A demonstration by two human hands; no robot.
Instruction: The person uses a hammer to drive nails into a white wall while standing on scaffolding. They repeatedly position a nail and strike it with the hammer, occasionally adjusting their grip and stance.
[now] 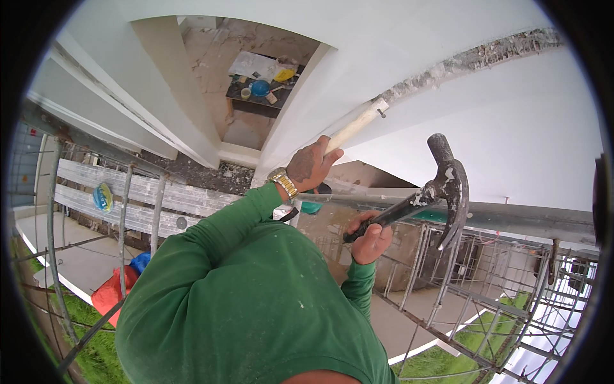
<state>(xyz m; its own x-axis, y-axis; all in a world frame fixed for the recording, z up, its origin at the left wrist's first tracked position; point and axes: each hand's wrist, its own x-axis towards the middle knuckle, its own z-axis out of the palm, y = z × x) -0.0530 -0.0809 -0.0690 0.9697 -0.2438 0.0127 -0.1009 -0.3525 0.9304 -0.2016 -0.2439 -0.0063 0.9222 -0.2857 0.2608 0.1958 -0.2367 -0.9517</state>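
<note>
My left hand, with a gold-coloured watch on its wrist, is closed around the near end of a pale wooden strip that lies against the white wall. A nail sticks out near the strip's far end. In my right hand is a black claw hammer, gripped by its handle. The hammer's head is raised to the right, its curved claw pointing down, apart from the strip and nail. Pale specks mark the hammer. The fingers on the handle's underside are partly hidden.
A rough, chipped groove runs along the white wall beyond the strip. A metal scaffold pipe crosses at right. Planks lie at left beside scaffold bars. Through an opening, a dark board bears several items.
</note>
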